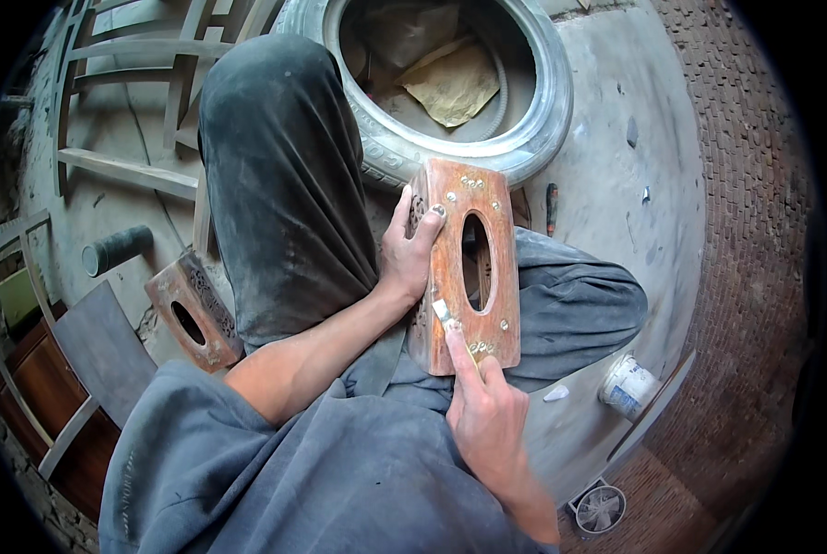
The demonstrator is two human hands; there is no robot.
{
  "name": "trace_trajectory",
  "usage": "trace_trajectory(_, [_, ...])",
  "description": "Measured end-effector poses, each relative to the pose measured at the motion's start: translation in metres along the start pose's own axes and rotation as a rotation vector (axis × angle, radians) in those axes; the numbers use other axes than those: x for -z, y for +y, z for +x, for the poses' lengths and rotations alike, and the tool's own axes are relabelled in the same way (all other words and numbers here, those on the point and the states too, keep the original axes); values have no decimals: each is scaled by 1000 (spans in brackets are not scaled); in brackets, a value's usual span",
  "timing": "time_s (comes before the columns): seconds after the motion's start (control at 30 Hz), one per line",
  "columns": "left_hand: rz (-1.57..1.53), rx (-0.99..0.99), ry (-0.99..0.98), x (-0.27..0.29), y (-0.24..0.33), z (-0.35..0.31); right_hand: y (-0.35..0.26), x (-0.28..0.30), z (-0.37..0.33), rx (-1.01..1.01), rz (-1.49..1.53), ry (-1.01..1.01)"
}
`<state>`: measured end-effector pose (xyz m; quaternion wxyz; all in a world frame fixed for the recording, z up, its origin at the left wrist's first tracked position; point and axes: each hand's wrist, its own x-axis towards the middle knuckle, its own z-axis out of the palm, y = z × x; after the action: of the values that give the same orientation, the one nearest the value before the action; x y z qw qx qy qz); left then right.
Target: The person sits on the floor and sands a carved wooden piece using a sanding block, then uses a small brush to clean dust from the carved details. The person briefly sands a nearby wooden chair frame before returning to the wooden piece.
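A reddish-brown wooden tissue box cover point(504, 277) rests tilted across my lap, its oval opening and small inlaid ornaments facing up. My left hand point(409, 249) grips its left carved side, with the thumb over the top edge. Low on the box's top face, my right hand point(489, 406) is closed around a small putty knife point(442, 311). The forefinger stretches along this tool, and its pale blade lies on the wood left of the oval's lower end. Much of the handle is hidden in my fingers.
A dusty tyre point(552, 102) lies ahead, with a yellowish sheet point(455, 88) inside. On the left are a second tissue box cover point(212, 323), a dark cylinder point(118, 250) and wooden frames point(127, 171). A screwdriver point(552, 208) and a white tub point(627, 383) stand out at the right.
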<state>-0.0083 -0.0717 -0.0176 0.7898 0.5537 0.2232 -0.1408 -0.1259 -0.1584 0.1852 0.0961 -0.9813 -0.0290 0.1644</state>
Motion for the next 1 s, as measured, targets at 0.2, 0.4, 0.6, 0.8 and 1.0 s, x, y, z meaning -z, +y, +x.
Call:
trace_trajectory(0.2, [-4, 24, -12, 0, 1, -4, 1, 1, 3, 22, -28, 12])
trace_trajectory(0.4, [-35, -2, -15, 0, 1, -1, 5, 1, 13, 34, -26, 9])
trace_trajectory(0.6, [-60, 9, -15, -2, 4, -5, 10, 0, 17, 56, -42, 12])
trace_trajectory(0.8, [-15, -3, -37, 0, 5, -1, 11, -4, 24, 72, -69, 27])
trace_trajectory(1.0, [-12, 4, 0, 0, 3, -3, 10, 4, 0, 19, 26, 27])
